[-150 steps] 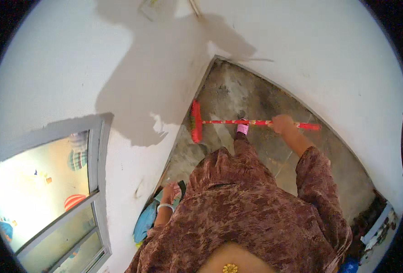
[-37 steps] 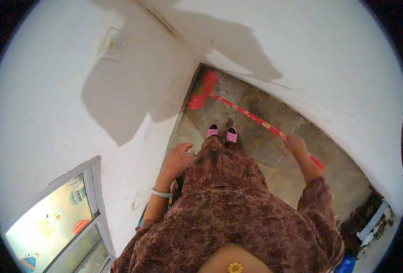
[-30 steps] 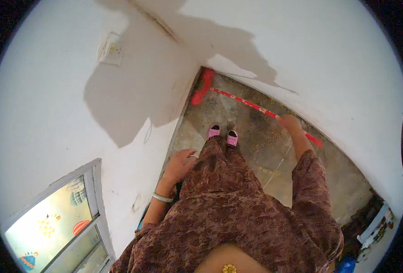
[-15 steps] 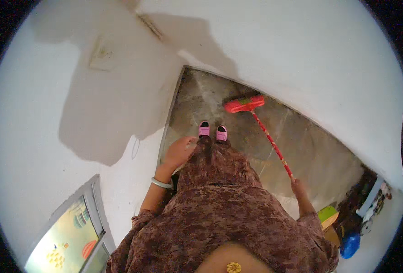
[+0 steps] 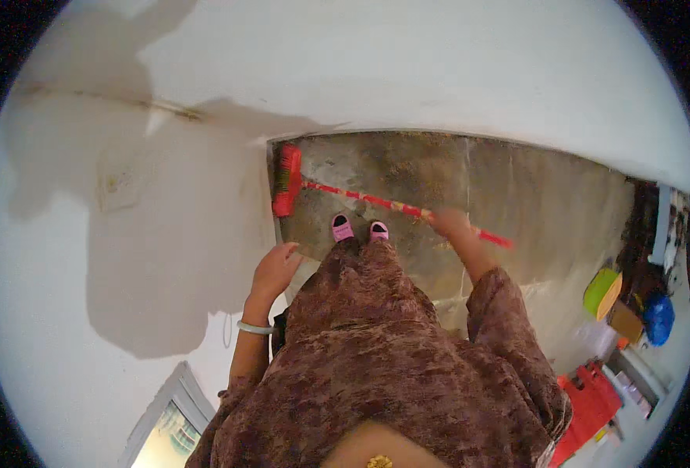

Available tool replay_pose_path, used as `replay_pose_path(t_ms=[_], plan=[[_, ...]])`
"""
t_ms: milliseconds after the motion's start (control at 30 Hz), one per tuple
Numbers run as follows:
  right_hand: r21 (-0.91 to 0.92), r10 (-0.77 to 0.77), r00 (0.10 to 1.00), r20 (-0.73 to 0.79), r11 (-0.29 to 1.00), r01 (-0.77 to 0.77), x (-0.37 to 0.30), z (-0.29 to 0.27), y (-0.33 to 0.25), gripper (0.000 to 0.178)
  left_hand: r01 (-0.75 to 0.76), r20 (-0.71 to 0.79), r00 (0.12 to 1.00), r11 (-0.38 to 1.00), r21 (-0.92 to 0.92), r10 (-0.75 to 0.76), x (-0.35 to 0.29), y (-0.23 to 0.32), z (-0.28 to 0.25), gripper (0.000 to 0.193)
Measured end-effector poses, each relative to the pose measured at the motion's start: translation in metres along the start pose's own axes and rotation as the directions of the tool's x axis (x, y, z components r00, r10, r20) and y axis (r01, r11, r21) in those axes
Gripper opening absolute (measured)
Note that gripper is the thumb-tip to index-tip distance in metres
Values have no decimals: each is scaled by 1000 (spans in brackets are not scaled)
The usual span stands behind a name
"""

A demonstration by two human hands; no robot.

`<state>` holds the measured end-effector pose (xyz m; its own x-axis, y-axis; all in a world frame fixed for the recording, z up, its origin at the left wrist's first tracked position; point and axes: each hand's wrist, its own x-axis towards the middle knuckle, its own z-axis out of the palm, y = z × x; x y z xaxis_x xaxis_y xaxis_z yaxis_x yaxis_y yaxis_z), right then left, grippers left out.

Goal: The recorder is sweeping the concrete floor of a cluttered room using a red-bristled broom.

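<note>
A broom with a red head and a red patterned handle reaches across the floor in front of me. Its bristle side faces the left wall, down by the wall's foot near the corner. My right hand is wrapped round the handle, slightly blurred, and the handle's end sticks out to the right beyond my grip. On the left, my left hand hangs near the wall with nothing in it, its fingers loosely bent and apart. A pale bangle circles that wrist.
White walls meet in a corner ahead, bordering the grey-brown floor. My feet in pink slippers stand near the broom. To the right are a green and yellow box, a blue bundle and a red bag. A window is low left.
The broom head has swung left from the far wall to the left wall's foot. My right hand has moved forward and inward with the handle. My view has turned right.
</note>
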<state>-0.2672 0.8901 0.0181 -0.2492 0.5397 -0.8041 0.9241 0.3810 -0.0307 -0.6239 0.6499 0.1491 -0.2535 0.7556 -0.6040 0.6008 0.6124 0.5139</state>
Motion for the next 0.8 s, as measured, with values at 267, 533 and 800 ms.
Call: replay_pose_path(t_ms=[267,533,800], plan=[[96,175,980,-93,981,-166,-16,-24,106,62,73,-9,997,997,-24,-74,-34,-27,24,35],[122,454,891,21,883,-453,-111,123,282,66,5,54,999,999,-52,-2,-38,-4,72,36],[269,561,827,-38,802,-533,-274,193,283,61,-160,80,984,987,-18,161,-53,24,99,35]])
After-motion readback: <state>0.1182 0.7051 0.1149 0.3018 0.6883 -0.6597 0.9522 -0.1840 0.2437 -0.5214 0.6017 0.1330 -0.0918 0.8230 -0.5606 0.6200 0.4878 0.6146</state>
